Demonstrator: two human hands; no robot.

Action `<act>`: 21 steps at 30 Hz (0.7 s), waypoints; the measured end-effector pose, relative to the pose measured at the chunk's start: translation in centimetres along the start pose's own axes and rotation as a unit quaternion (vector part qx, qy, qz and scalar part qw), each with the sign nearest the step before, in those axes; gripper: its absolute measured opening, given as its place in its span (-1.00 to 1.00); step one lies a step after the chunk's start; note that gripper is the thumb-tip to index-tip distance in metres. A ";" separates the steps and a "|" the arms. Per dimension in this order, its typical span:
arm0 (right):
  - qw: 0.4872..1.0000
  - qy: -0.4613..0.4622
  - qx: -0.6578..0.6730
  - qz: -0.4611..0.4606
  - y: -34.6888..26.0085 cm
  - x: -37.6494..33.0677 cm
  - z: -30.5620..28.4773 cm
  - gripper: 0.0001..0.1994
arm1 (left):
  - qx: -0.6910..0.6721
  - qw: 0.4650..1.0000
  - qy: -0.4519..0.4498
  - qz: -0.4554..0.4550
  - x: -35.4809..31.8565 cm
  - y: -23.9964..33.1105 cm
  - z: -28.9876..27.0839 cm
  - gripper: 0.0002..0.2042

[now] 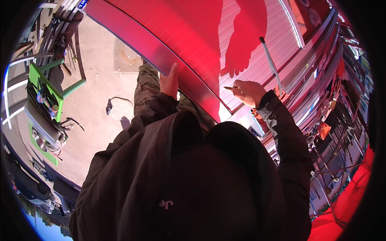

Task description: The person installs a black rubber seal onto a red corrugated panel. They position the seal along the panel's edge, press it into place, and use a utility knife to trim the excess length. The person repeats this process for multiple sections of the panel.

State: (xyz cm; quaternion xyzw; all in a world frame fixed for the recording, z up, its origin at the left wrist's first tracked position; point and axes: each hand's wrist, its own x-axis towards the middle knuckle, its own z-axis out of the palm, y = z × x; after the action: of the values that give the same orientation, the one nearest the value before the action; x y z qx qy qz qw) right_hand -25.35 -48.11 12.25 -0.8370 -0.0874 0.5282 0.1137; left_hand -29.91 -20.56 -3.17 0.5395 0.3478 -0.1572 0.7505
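Observation:
A long ribbed panel (193, 44), lit red, stretches away from me with a smooth raised edge strip along its left side. My left hand (169, 81) is closed on that edge strip, its thumb on top and the fingers partly hidden below. Over the panel's near right part is my right hand (248, 92), closed with a small thin pointed thing (228, 87) sticking out to the left; its kind I cannot make out. A slim grey rod (271, 62) with a black tip lies on the panel beyond that hand. The shadow of an arm and hand falls across the ribs.
At left on the pale concrete floor (96, 52) stands a green-framed cart (46, 86) carrying tools. A dark looped cord (109, 105) lies on the ground near my leg. Long metal profiles (317, 60) and racks crowd the right, with an orange thing (323, 130) among them.

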 end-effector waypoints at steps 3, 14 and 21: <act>0.992 -0.018 -0.101 -0.070 4.6 -2.3 4.4 -0.71 | -0.037 0.995 -0.077 -0.054 -9.1 -5.1 4.0 -0.54; 0.971 -0.088 -0.213 -0.058 3.7 -3.3 4.8 -0.56 | -0.266 0.962 0.013 -0.060 -14.6 -12.7 9.4 -0.52; 0.956 -0.092 -0.260 -0.104 3.5 -2.7 5.0 -0.54 | -0.281 0.959 -0.013 -0.026 -14.7 -11.8 9.9 -0.51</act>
State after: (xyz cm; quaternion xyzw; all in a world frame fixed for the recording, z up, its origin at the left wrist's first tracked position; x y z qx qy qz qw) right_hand -30.88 -51.68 11.51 -0.7716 -0.3178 0.5476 -0.0621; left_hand -44.07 -36.10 0.46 0.2952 0.3824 -0.0796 0.8720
